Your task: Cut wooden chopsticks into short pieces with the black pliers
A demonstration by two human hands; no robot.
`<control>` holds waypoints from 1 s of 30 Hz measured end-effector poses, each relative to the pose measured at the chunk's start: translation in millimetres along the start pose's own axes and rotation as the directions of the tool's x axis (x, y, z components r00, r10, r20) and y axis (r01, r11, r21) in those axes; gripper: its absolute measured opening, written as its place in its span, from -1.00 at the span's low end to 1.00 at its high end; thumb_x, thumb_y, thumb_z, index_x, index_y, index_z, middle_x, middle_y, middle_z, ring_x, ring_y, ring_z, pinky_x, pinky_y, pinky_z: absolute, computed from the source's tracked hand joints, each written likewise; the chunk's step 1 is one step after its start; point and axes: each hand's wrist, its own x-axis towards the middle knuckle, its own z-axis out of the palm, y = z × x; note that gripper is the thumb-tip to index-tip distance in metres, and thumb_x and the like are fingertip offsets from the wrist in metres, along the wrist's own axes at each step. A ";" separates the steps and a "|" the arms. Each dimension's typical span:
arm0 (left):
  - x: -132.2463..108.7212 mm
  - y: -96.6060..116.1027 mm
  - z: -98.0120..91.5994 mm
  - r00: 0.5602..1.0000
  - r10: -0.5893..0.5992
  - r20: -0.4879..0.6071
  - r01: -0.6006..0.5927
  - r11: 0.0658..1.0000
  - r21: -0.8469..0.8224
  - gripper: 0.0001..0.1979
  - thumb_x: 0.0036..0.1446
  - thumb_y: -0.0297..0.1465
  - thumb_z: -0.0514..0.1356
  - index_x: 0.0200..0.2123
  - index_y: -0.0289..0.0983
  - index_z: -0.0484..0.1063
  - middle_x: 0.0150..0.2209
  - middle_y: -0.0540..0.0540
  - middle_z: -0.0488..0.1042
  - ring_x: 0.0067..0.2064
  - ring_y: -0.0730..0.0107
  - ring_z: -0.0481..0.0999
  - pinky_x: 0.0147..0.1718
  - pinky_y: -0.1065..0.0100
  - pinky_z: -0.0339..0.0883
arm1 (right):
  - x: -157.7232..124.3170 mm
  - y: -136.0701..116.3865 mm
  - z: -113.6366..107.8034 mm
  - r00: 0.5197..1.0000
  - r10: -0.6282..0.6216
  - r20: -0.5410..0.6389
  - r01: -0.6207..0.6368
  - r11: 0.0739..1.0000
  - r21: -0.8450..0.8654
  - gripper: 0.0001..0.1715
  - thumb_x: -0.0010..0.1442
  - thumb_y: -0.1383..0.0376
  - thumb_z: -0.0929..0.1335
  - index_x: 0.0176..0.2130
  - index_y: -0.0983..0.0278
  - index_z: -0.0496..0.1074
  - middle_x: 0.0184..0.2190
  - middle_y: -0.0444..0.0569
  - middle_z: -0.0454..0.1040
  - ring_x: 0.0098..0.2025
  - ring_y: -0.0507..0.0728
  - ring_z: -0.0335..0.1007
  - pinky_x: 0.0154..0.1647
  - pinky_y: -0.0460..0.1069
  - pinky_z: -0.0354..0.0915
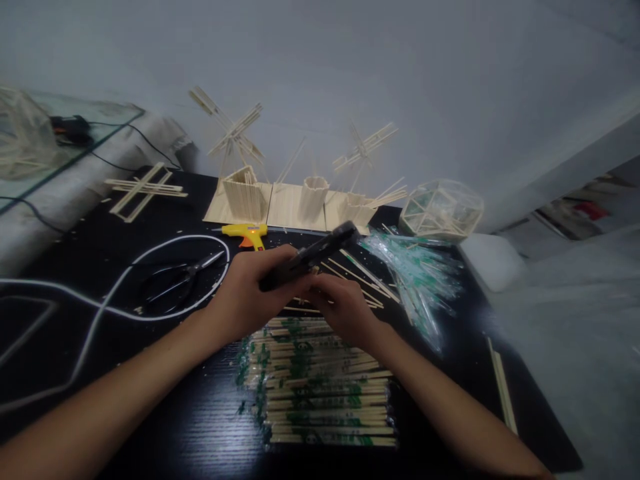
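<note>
The left hand (255, 287) is clamped on a black handheld object (320, 250), its grip closed around the near end while the far end juts up and to the right beyond the fingers; the view is too blurred to tell what the object is. The right hand (345, 310) is bent inward just below it, its fingertips bunched close to the left thumb; whether they pinch anything cannot be told.

Beneath the hands, a row of wrapped chopsticks (330, 400) with green printing lies side by side on a black table (200, 413). Loose sticks (370, 276) are scattered just past the right hand, next to a heap of clear, green-printed wrappers (415, 267). Beyond the left hand lies a yellow glue gun (247, 231) with an orange trigger; to its left, a white cable (195, 237) loops around a scissor-like tool (193, 270).

Along the back stand three stick-built towers (246, 200) on pale bases, with windmill-like blades (235, 130) rising behind. A stick cross (147, 187) lies at the back left, a polyhedral frame (443, 207) at the back right. A plain grey wall (300, 60) closes the room behind; a white stool (495, 260) is beside the table's right edge.
</note>
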 end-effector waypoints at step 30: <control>7.6 21.8 -37.8 0.995 -0.055 0.085 0.001 0.845 0.535 -0.72 0.25 -0.16 0.14 -0.15 -0.23 0.46 -0.26 -0.09 0.56 -0.28 0.21 0.52 -0.35 0.28 0.29 | -1.5 -3.8 4.8 0.966 0.003 -0.258 0.001 1.000 0.017 -0.91 0.29 0.29 0.44 -0.20 0.22 0.62 -0.29 -0.07 0.70 -0.31 0.11 0.65 -0.25 -0.08 0.47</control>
